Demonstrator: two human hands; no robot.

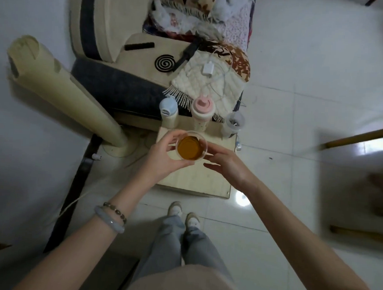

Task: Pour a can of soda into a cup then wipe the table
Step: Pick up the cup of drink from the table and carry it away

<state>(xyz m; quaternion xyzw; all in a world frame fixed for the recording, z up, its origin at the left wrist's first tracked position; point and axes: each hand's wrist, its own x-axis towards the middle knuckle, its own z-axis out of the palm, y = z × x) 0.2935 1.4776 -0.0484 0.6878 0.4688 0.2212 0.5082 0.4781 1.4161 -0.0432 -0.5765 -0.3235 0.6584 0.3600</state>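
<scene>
My left hand (pixel 163 159) wraps the full cup (pixel 191 148) (amber, near the brim), my open, empty right hand (pixel 227 166) steadies beside it, so I lower it level onto the table (pixel 197 180).

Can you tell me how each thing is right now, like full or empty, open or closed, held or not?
Clear plastic cup: holds amber drink, held above the small wooden table.
Left hand: wrapped around the cup.
Right hand: open, fingertips at the cup.
Blue-lidded bottle: upright, closed.
Pink-lidded bottle: upright, closed.
Clear tumbler: upright, contents unclear.
</scene>
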